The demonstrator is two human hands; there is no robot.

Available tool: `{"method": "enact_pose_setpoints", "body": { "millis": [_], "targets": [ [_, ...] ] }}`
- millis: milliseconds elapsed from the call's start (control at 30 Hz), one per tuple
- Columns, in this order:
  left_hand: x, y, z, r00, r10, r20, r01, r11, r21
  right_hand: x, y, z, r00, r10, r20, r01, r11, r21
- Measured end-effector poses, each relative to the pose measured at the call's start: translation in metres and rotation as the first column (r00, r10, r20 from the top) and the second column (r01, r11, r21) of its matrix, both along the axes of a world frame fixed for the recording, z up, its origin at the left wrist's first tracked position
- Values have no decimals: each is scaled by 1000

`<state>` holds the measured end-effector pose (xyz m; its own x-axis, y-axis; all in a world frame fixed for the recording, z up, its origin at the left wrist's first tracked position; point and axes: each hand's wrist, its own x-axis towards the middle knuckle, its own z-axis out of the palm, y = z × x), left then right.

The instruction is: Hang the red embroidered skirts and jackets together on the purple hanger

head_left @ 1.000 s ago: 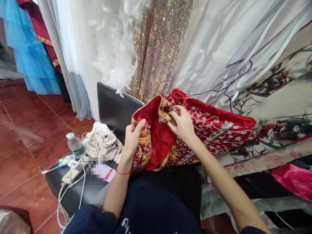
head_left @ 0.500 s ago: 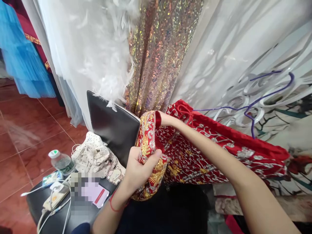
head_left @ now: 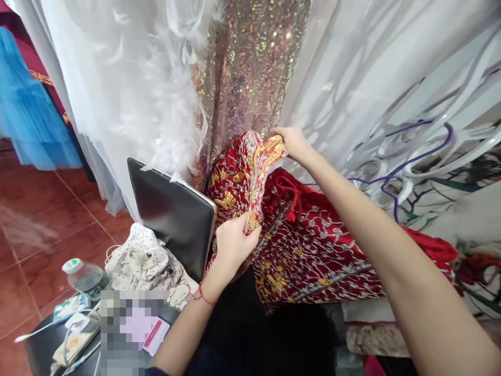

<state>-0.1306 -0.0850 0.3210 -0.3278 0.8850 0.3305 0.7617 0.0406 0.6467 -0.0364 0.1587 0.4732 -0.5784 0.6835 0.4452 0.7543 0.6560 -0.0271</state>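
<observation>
A red garment (head_left: 313, 250) with gold and silver embroidery lies across my lap and over a pile of fabric to the right. My left hand (head_left: 233, 245) pinches its embroidered edge low down, near the black chair back (head_left: 168, 214). My right hand (head_left: 291, 142) grips the same edge higher up, lifted against the hanging sequin dress (head_left: 246, 73). The edge is stretched between both hands. A red tassel cord (head_left: 291, 201) lies on the garment below my right arm.
White feathered and sheer gowns (head_left: 129, 89) hang close behind. A blue tulle dress (head_left: 27, 120) hangs at far left. On the black seat lie a spotted cloth bag (head_left: 144, 261), a water bottle (head_left: 84, 274), a power strip with cables (head_left: 72, 342). A purple hanger (head_left: 399, 169) is at right.
My right hand has come out of the fold and lifted the embroidered edge upward. My left hand shifted its grip along the edge; the red lining is turned out of sight.
</observation>
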Motion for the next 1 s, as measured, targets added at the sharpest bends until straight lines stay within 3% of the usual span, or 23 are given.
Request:
{"method": "enact_pose_setpoints", "body": {
  "millis": [100, 167, 233, 333, 400, 500, 600, 667, 767, 833, 900, 967, 1000],
  "targets": [
    [7, 3, -4, 994, -36, -106, 22, 992, -124, 37, -9, 10, 951, -188, 245, 211, 975, -71],
    [14, 7, -6, 984, -55, -170, 26, 986, -166, 59, -21, 16, 900, -218, 377, 293, 944, -152],
    [23, 13, -6, 975, -37, -221, 0, 986, -167, 78, -35, 19, 856, -148, 496, 323, 902, -288],
    [33, 25, -2, 969, 34, -245, -57, 995, -85, 98, -56, 19, 842, -7, 539, 298, 839, -455],
    [35, 36, 6, 972, 74, -224, -65, 997, 45, 108, -65, 17, 873, 37, 487, 224, 855, -468],
    [29, 59, 28, 986, 57, -155, 5, 927, 374, 119, -77, 16, 934, 89, 346, 52, 924, -379],
    [23, 88, 57, 991, -122, -51, 129, 803, 582, 127, -89, 14, 942, 87, 325, -2, 968, -252],
    [24, 106, 74, 930, -365, 39, 281, 776, 565, 132, -99, 11, 934, 48, 353, 12, 986, -167],
    [33, 123, 90, 716, -651, 251, 518, 737, 435, 144, -118, 2, 938, 56, 343, -48, 998, -29],
    [40, 128, 92, 629, -686, 366, 590, 728, 350, 157, -132, -7, 954, 104, 281, -138, 985, 104],
    [45, 129, 89, 612, -667, 424, 597, 742, 305, 176, -145, -17, 985, 82, 152, -120, 957, 262],
    [48, 128, 87, 612, -640, 465, 579, 763, 287, 199, -154, -26, 998, -47, -47, 60, 936, 346],
    [49, 127, 87, 611, -625, 486, 569, 774, 278, 211, -156, -29, 982, -125, -143, 166, 932, 324]
  ]
}}
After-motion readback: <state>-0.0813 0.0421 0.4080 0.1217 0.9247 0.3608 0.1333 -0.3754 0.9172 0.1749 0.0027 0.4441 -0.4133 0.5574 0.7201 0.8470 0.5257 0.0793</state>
